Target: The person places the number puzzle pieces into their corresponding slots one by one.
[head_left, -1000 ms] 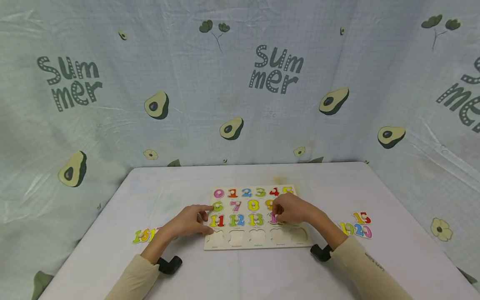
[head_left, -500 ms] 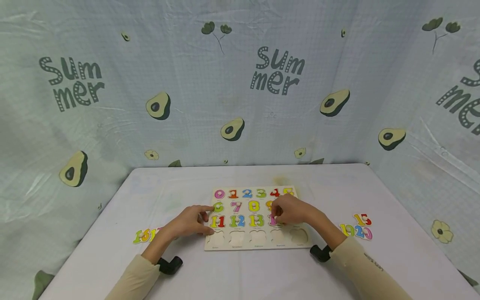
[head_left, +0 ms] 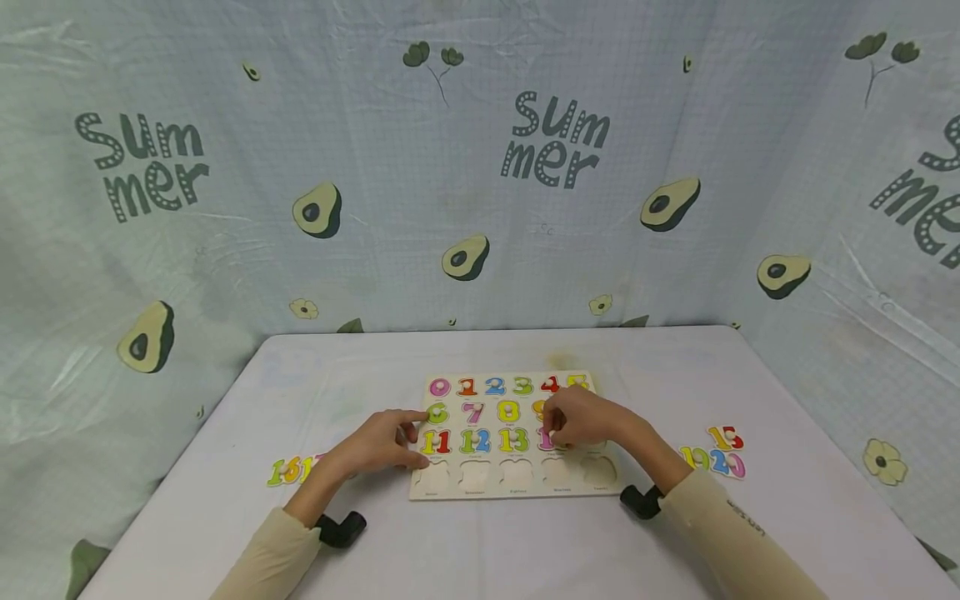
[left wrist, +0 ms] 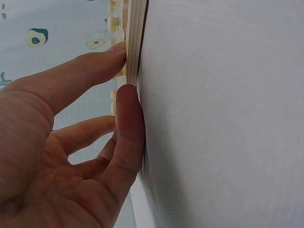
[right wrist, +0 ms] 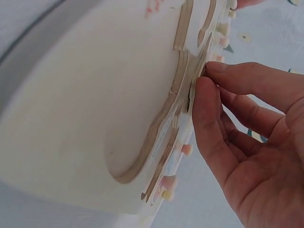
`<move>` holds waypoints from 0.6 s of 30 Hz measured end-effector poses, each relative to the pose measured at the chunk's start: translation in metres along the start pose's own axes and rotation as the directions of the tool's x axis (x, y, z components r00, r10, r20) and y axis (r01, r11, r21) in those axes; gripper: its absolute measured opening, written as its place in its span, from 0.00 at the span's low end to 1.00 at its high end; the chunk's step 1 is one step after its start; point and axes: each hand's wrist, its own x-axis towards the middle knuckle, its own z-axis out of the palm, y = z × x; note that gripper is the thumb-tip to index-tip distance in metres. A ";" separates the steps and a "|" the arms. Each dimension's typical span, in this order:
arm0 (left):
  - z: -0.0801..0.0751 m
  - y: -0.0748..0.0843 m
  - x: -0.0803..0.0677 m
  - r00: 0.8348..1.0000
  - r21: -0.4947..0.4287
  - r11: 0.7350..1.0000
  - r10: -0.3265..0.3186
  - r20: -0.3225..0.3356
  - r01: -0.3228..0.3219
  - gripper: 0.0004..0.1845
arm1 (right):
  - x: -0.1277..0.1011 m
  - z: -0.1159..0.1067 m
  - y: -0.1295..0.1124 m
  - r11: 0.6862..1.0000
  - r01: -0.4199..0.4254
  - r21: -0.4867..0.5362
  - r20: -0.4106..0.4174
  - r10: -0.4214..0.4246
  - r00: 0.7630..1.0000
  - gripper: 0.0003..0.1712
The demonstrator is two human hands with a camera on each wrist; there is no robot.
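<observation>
Steadying the number puzzle board (head_left: 517, 479) at its left edge, my left hand (head_left: 378, 446) has thumb and forefinger set either side of the rim; the wrist view shows the thumb (left wrist: 130, 123) flat against the board's side and the forefinger on top, a light pinch, with the other fingers loosely spread behind. The board lies flat on the white surface (head_left: 480, 542), near the middle, with its bottom row of slots bare.

My right hand (head_left: 585, 421) rests over the right part of the third row, fingers curled down onto a pink number piece (head_left: 546, 439) beside the 13 (head_left: 513, 438). From the wrist camera my thumb (right wrist: 204, 118) and forefinger tip press together at the edge of a piece; whether the piece sits fully in its slot I cannot tell, as my hand covers most of it.

Loose pieces lie on the surface at either side: the 16 (head_left: 283, 472) and a partly hidden neighbour just left of my left wrist, and the 15 (head_left: 724, 437), 19 (head_left: 693, 457) and 20 (head_left: 725, 462) well to the right of the board.
</observation>
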 end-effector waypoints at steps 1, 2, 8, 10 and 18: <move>0.000 0.000 0.000 1.000 -0.001 1.000 -0.003 -0.001 0.003 0.42 | 0.000 0.000 0.000 1.000 0.001 0.001 0.000 -0.001 1.000 0.04; 0.000 0.001 0.000 1.000 -0.003 1.000 -0.007 -0.001 0.007 0.42 | 0.000 0.000 0.001 1.000 0.003 0.003 0.001 -0.003 1.000 0.04; 0.001 0.003 0.000 1.000 -0.003 1.000 -0.021 0.001 0.021 0.42 | 0.001 0.001 0.003 1.000 -0.009 0.014 0.018 0.008 1.000 0.04; 0.002 0.004 0.000 1.000 -0.001 1.000 -0.022 0.001 0.022 0.42 | 0.002 0.001 0.004 1.000 -0.016 0.019 0.020 0.015 1.000 0.04; 0.001 0.004 -0.002 1.000 -0.003 1.000 -0.028 -0.002 0.028 0.42 | 0.004 0.003 0.002 0.999 -0.043 0.026 0.034 0.043 0.999 0.04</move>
